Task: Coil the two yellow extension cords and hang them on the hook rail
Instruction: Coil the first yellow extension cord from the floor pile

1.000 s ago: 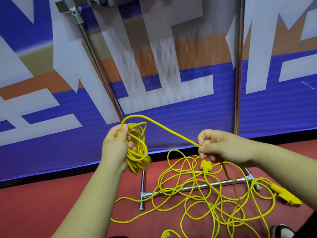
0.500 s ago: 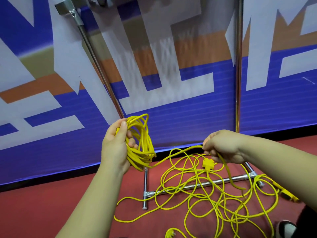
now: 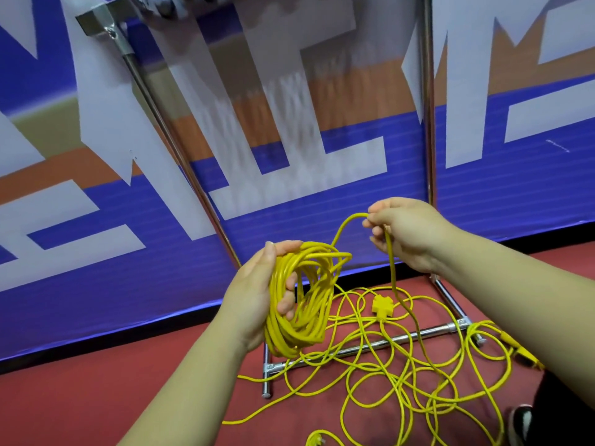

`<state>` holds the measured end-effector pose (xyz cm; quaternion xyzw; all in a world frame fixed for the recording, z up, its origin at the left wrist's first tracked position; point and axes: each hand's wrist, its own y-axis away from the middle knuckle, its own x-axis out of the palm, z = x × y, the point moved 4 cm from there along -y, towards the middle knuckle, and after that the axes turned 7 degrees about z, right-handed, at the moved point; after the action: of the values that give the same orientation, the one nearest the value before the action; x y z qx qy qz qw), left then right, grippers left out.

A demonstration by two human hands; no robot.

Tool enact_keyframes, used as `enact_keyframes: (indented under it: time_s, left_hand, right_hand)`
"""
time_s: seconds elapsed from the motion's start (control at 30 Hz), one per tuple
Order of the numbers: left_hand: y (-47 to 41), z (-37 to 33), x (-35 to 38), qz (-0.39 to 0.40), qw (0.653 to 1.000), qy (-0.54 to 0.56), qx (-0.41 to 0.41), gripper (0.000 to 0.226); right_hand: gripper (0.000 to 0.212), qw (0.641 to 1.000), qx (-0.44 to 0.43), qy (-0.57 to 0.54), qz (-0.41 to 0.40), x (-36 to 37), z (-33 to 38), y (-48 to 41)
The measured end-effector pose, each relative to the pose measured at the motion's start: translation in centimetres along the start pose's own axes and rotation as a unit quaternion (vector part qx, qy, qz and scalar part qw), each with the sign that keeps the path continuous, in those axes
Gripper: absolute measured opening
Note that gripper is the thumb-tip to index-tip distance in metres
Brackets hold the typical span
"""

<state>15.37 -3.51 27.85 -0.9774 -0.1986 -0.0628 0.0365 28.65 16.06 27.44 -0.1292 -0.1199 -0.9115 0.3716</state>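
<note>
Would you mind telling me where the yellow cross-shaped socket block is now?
In the head view, right of centre: the socket block lies on the red floor, below the right hand and right of the coil held in the left hand.

Two hands point(image 3: 254, 296) point(image 3: 412, 235), two yellow cords point(image 3: 289, 333) point(image 3: 380, 306)

I record a tight yellow coil point(image 3: 299, 300) held upright in my left hand point(image 3: 254, 294); remaining yellow cord point(image 3: 381, 305) sprawls in loose tangled loops at its five o'clock.
</note>
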Motion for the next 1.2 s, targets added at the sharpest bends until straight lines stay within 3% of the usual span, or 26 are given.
enact_keyframes:
  time_s: [0.27,0.5,0.63,0.87,1.03,1.2]
  left_hand:
    - [-0.7,1.8,1.7,0.022,0.997,0.018,-0.067,0.051]
    - [-1.4,3.1,2.6,0.034,0.994,0.048,-0.087,0.061]
    - [-1.8,3.5,2.6,0.006,0.996,0.019,-0.084,0.063]
    - [-2.1,1.2,1.7,-0.078,0.996,-0.021,0.042,0.024]
    - [-1.9,-0.8,-0.1,-0.164,0.978,-0.037,0.123,0.026]
    - [-1.3,-2.5,-3.2,-0.263,0.951,0.01,0.162,0.028]
  right_hand:
    - [0.015,0.985,-0.059,0.107,0.125,1.9,1.5,2.0]
    - [0.01,0.91,-0.124,0.322,0.23,4.1,1.4,4.9]
    - [0.012,0.89,-0.133,0.359,0.249,4.7,0.8,5.6]
    - [0.018,0.884,-0.102,0.331,0.313,5.2,-0.7,5.9]
    - [0.015,0.895,-0.071,0.267,0.351,5.2,-2.4,5.7]
    - [0.013,0.866,-0.01,0.316,0.388,4.6,-5.5,5.4]
